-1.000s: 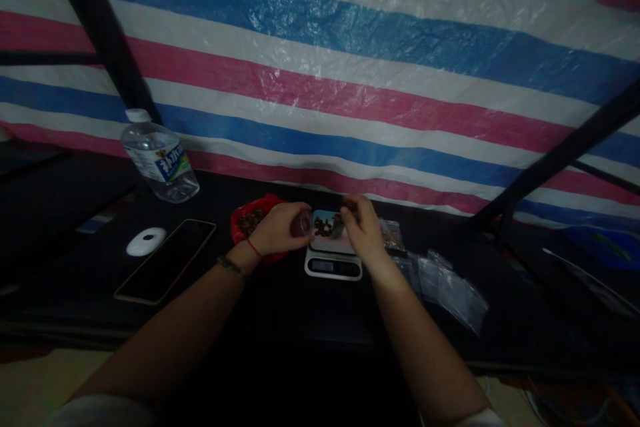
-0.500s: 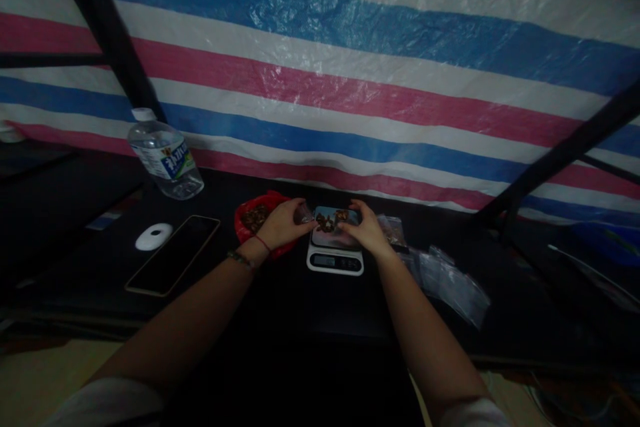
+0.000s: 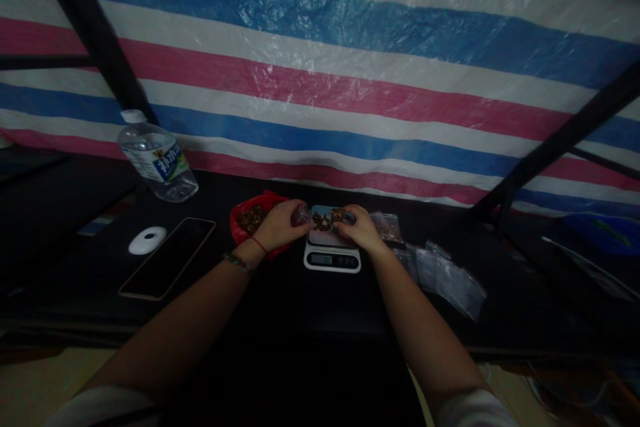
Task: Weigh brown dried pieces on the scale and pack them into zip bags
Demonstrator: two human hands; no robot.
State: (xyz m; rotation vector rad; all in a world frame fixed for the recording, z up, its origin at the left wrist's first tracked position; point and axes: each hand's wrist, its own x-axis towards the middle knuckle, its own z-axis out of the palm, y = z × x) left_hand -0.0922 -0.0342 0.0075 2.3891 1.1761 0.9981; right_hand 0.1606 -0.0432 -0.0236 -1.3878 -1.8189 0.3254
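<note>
A white digital kitchen scale (image 3: 333, 260) with a lit display sits on the dark tabletop, and small brown dried pieces (image 3: 321, 221) lie on its plate. At the scale's left edge my left hand (image 3: 281, 225) is closed on a small clear plastic bag (image 3: 302, 215), partly hidden by the fingers. From the right, my right hand (image 3: 364, 229) reaches over the plate, its thumb and fingers closed around some brown pieces. Behind my left wrist stands an open red plastic bag (image 3: 235, 225) holding more brown pieces (image 3: 251, 218).
Right of the scale lie a filled clear bag (image 3: 388, 227) and several flat zip bags (image 3: 453, 280). On the left are a phone (image 3: 167, 259), a white oval object (image 3: 147, 240) and a big clear bottle (image 3: 159, 159). A striped plastic sheet (image 3: 320, 107) hangs behind.
My right hand's fingers have moved inward over the plate and closed around pieces there. My left hand keeps the clear bag beside the scale. The view has shifted slightly.
</note>
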